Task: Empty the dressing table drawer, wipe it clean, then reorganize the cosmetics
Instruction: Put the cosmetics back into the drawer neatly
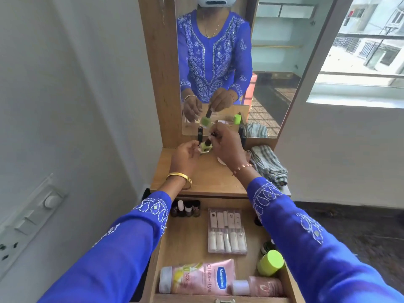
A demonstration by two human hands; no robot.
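My right hand [227, 147] pinches a short dark stick-like cosmetic [208, 141] over a small light-green item [205, 146] at the back of the wooden table top [203, 178], close to the mirror. My left hand [185, 156] hovers just left of that item with its fingers loosely curled; I see nothing gripped in it. Below, the drawer [185, 241] stands open. It holds small nail polish bottles [185, 207], a clear pack of white tubes [227, 230], a pink Vaseline bottle [196, 278], a smaller pink bottle [258, 286] and a green-capped jar [270, 262].
A folded striped cloth [269, 165] lies on the right side of the table top. A black upright tube [200, 134] stands against the mirror [273, 62]. A white round pad [220, 160] shows under my right wrist. Wall switches [26, 226] are at the left.
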